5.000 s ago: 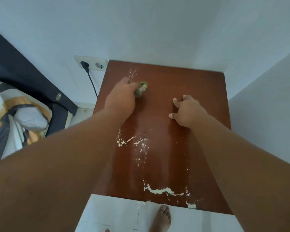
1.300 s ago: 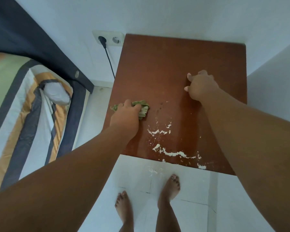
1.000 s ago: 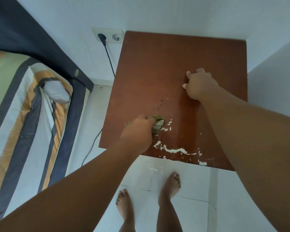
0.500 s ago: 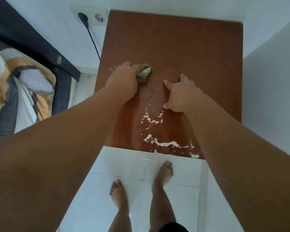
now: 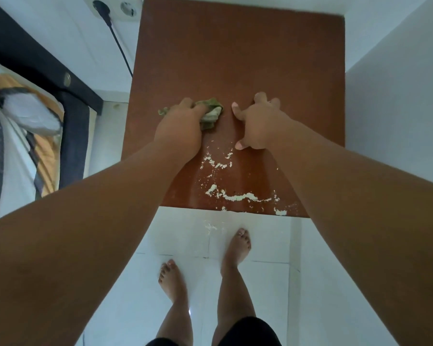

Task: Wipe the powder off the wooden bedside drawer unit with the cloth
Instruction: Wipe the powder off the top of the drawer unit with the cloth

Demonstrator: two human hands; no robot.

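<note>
Green and bunched, the cloth (image 5: 209, 113) sits on the middle of the wooden bedside drawer unit (image 5: 240, 53), clamped in the left hand (image 5: 179, 129), whose fingers curl over the wad and press it to the top. The right hand (image 5: 256, 126) lies just beside it with fingers spread flat on the wood, gripping nothing; it seems to be there for bracing. White powder (image 5: 231, 196) lies in broken streaks between the hands and the near edge, thickest in a wavy line close to that edge, and a little has already landed on the white floor tiles (image 5: 210, 227) in front of the bare feet (image 5: 236, 244). To do this stroke well, I would judge it best to pull the cloth flat towards the near edge with steady pressure, gathering the powder into the folds rather than flicking it off the lip, and to turn the wad to a cleaner face, since pale residue already shows on it. Both forearms cover parts of the top, so any powder beneath them is hidden. The drawer fronts are out of sight below the top, and the far half of the wood looks clean, though a thin film there would be hard to make out.
</note>
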